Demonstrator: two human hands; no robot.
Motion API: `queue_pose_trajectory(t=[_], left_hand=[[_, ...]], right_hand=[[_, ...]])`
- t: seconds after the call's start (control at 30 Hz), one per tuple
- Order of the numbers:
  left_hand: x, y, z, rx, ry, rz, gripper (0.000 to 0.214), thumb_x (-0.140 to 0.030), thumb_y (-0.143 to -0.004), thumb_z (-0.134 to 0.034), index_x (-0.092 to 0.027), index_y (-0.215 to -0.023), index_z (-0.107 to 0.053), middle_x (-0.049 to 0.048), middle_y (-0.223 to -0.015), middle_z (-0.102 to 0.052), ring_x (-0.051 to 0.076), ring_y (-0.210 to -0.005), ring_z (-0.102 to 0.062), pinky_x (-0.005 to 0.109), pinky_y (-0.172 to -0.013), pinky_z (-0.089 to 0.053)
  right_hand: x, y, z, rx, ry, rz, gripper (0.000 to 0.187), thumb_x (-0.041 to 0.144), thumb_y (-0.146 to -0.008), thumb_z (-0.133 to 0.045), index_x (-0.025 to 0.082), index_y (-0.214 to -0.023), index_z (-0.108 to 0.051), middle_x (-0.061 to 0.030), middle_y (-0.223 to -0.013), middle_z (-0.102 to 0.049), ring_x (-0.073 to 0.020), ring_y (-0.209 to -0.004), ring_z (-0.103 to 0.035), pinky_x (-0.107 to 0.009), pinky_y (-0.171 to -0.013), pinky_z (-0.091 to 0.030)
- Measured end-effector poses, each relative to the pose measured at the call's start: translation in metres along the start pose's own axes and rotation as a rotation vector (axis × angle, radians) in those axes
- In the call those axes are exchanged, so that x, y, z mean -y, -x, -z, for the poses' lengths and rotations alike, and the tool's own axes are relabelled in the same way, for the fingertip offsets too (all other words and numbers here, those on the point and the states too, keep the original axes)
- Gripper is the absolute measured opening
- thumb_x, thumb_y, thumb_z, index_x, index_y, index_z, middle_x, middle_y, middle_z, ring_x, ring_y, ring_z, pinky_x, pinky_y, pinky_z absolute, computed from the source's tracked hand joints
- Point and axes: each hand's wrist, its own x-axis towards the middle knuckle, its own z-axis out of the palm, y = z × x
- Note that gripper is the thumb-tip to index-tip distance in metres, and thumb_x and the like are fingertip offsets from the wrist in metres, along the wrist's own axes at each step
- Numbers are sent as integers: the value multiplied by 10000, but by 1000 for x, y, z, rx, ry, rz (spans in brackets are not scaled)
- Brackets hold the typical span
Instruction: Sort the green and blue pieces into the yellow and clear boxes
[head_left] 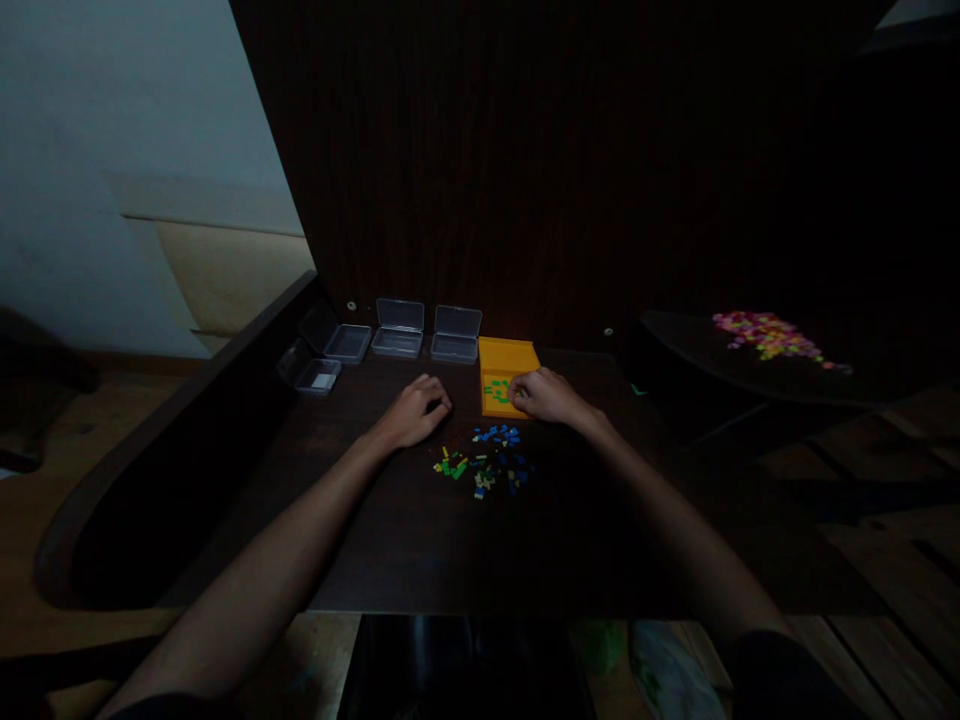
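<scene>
My right hand (549, 397) is over the right side of an open yellow box (510, 353), its fingertips pinched together. Whatever they hold, if anything, is too small or hidden to make out. Small green bricks (497, 390) lie scattered inside the box. To the left, my left hand (417, 411) rests on the dark table with its fingers curled in and the thumb meeting them; no object can be made out in it. In front of both hands is a loose pile of small bricks, with blue bricks (502, 435), green bricks (459, 467) and beige bricks (484, 482).
Several clear plastic boxes with raised lids stand at the back left, among them one clear box (397, 343) and another clear box (454, 347). A tall dark panel (487, 170) closes off the back. On a side surface at right lies a heap of pink and yellow pieces (772, 336).
</scene>
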Motion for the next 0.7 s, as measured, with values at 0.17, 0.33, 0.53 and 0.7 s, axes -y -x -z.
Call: queue_pose_trajectory(t=[0.17,0.33,0.53,0.7], left_hand=[[-1,0,0,5,-13,7,183,-199,-856,-459,-182,-767,-618,50,-866,-637,208,-907,-554,372,-884,-449],[-1,0,1,11,-9,12,179,-202,-856,-464,-183,-771,-619,49,-862,-636,209,-908,-552,377,-887,-452],[1,0,0,10,-6,9,181,-202,-855,-464,-188,-769,-623,44,-855,-635,206,-899,-550,368,-874,-458],[1,0,-1,2,-8,5,181,-204,-855,-462,-183,-773,-623,48,-856,-633,209,-894,-548,371,-868,-458]], right_hand=[[-1,3,3,-26,-22,11,254,192,-827,-559,188,-1008,-736,-51,-842,-718,-162,-742,-621,-242,-629,-372],[-3,12,5,1,-78,75,343,144,-839,-521,210,-1110,-721,-29,-820,-717,-149,-705,-619,-242,-651,-393],[4,25,10,-4,-74,103,322,170,-886,-495,216,-1108,-724,-57,-909,-735,-178,-768,-639,-268,-700,-416],[18,45,16,-3,-196,191,237,204,-871,-548,191,-1020,-733,-13,-730,-686,-128,-631,-577,-232,-617,-373]])
